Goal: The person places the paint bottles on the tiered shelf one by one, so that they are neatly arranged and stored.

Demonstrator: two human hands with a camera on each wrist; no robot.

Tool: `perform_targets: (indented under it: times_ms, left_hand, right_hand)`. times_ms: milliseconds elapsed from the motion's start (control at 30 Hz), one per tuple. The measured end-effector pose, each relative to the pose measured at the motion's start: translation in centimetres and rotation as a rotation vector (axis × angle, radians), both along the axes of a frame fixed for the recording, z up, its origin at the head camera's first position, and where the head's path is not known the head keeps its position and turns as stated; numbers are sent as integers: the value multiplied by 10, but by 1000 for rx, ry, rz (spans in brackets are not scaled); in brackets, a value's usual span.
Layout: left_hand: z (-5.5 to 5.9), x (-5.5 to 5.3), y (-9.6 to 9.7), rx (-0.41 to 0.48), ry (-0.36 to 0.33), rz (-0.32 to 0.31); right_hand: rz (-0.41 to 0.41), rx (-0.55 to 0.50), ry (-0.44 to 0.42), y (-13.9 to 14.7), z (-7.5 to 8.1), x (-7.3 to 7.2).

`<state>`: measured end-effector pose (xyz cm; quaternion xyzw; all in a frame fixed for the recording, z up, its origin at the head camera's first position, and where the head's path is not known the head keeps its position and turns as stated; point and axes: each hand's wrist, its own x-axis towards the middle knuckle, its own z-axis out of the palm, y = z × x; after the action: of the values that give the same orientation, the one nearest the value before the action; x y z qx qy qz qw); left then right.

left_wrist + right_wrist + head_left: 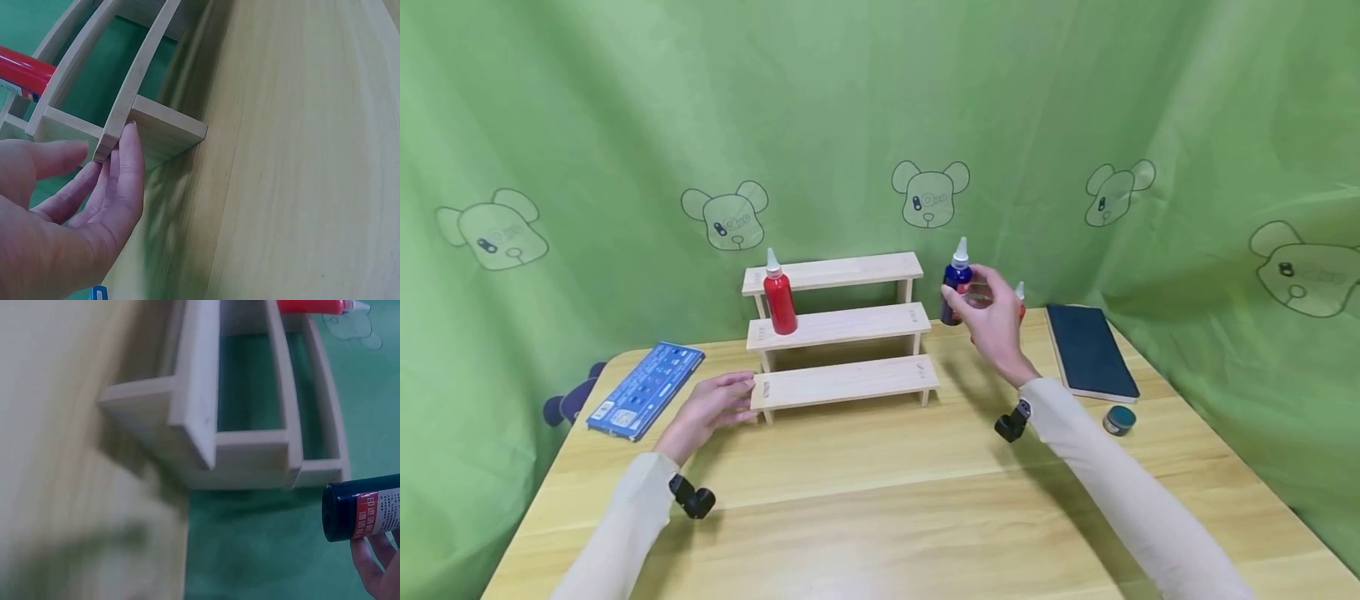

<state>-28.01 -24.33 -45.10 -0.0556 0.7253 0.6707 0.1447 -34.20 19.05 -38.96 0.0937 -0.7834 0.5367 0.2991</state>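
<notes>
Dark notebook (1092, 350) near small jar (1119, 420)

A blue bottle (956, 277) is held upright beside a three-tiered rack (850, 380).

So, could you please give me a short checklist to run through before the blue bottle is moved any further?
1. Right hand grips the blue bottle: ok.
2. Blue bottle upright, nozzle up: ok.
3. Left hand touching the left end of the lowest step: ok.
4. Red bottle upright on the middle step: ok.
5. Bare space right of it there: ok.
6. Blue bottle's nozzle screwed tight: cannot tell.
</notes>
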Motion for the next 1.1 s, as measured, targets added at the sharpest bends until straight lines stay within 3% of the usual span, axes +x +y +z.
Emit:
perform_targets:
  times_ms: [433, 833, 1100]
  left_hand:
    - [-2, 0, 5, -20, 8, 52]
    - [-1, -1, 5, -25, 19, 65]
    - [-2, 2, 9, -34, 29, 92]
  right_hand:
    - [181, -13, 3, -42, 15, -16]
    - [212, -42, -43, -86, 7, -31]
    - [313, -96, -50, -115, 3, -36]
